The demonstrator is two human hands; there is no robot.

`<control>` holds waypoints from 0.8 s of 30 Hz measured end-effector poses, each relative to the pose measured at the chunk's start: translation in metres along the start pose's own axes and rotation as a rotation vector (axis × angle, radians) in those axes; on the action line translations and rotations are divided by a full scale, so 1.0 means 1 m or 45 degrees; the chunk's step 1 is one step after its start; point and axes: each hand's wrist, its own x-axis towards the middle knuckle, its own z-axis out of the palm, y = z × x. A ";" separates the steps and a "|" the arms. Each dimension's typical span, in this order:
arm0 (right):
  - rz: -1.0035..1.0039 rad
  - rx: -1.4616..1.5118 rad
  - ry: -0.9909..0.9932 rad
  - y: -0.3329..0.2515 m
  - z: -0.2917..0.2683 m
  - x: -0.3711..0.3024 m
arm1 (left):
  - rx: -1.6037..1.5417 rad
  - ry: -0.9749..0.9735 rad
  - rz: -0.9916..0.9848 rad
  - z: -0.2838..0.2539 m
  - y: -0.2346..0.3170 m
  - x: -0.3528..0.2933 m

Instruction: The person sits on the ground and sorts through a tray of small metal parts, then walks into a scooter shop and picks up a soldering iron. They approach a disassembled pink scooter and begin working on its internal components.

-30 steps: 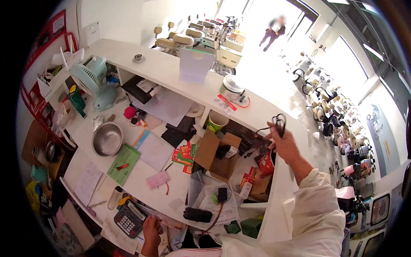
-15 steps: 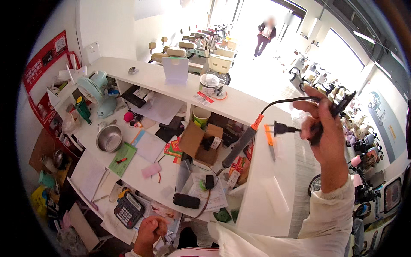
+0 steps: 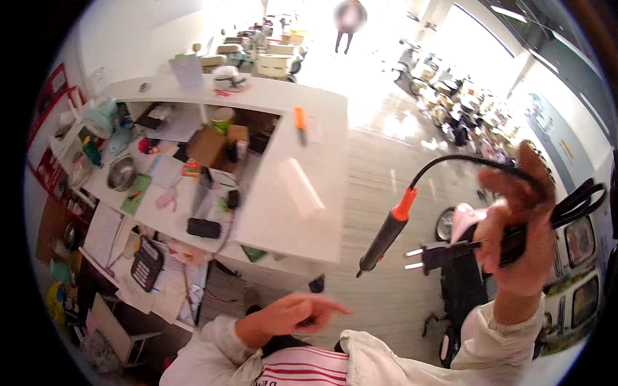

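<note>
Raised at the right, my right hand (image 3: 518, 238) is closed around a coiled black power cord (image 3: 575, 209). Its two-pin plug (image 3: 441, 257) sticks out toward the left. From the same cord hangs a pen-shaped electric tool (image 3: 389, 233), dark grey with an orange collar, its narrow end pointing down and left, over the floor. What sort of tool it is, I cannot tell. My left hand (image 3: 296, 313) is low in front of my body, index finger stretched out to the right, with nothing visible in it.
A white counter (image 3: 264, 222) at the left carries an orange-handled knife (image 3: 300, 125), a white roll (image 3: 302, 186) and a cardboard box (image 3: 209, 147). A telephone (image 3: 147, 265) sits in an open drawer. Scooters (image 3: 450, 106) line the right side. A person (image 3: 349, 22) stands far off.
My view has swung right and away from the counter. The tool and plug now hang over the floor in my right hand. My left hand moved right from the drawer, its index finger extending.
</note>
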 end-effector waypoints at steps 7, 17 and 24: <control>0.490 0.038 0.198 -0.022 -0.088 -0.159 | -0.991 0.176 -0.325 0.086 -0.039 0.187; 1.110 -0.174 0.010 0.134 -0.189 -0.245 | -0.447 0.475 -0.093 -0.013 -0.087 0.387; 1.190 -0.488 0.173 0.288 -0.295 -0.230 | -0.309 0.304 0.040 -0.089 -0.067 0.528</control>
